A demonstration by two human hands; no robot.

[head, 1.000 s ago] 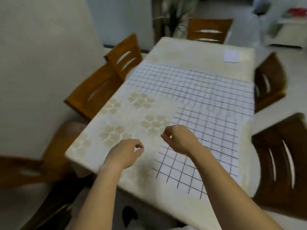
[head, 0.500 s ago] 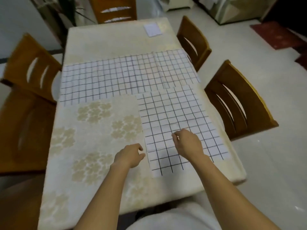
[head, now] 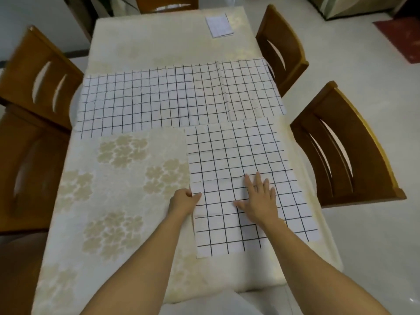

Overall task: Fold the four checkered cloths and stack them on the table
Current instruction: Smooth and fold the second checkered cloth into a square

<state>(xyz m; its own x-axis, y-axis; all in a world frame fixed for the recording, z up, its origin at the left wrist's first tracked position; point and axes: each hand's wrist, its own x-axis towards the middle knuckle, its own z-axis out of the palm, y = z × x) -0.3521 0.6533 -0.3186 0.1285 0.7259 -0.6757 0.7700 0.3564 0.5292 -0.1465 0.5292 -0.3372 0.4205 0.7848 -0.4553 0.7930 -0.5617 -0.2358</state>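
A: Since half a second ago the right hand (head: 259,201) has opened from a loose curl and gone flat, fingers spread, palm down on the near checkered cloth (head: 238,160). The left hand (head: 183,201) has moved in to that cloth's left edge and now pinches it between thumb and fingers.

B: Where are the cloths?

A: The near one lies flat on the right half of the table (head: 118,201), close to the person. A wide checkered cloth (head: 147,103) stretches across the middle, with another cloth (head: 250,87) at its right end; their edges seem to overlap. A small folded white piece (head: 219,26) sits at the far right corner; I cannot tell whether it is the fourth.

B: What might go wrong?

A: If the left hand lifts its edge while the right palm presses too lightly, the whole cloth could slide and the fold come out crooked. The near cloth's far edge touches the middle cloths, so a drag could ruffle them.

B: And room?

A: The cloth's right side runs close to the table edge, so a shove that way might hang it over. The flowered tablecloth to the left is open, good room for folding and stacking. Chairs (head: 345,144) stand close on both sides.
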